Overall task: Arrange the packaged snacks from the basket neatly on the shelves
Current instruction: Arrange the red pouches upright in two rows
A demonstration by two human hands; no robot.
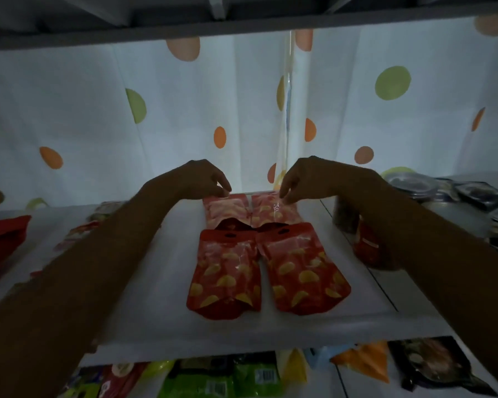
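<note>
Frame centre, white shelf (161, 300): left hand (202, 179) and right hand (308, 179), fingers pinching far edges of rear red chip pouches (226, 208). Best squared evenly behind front pair (227, 268), edges parallel.

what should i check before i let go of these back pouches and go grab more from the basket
1. back left pouch lies flat: ok
2. back right pouch level beside it: ok
3. front left pouch and front right pouch clear of the back row: not ok, they touch or overlap its near ends
4. left hand and right hand off the pouches: cannot tell, fingertips at the far edges, too dim
5. bare shelf for more: ok
</note>
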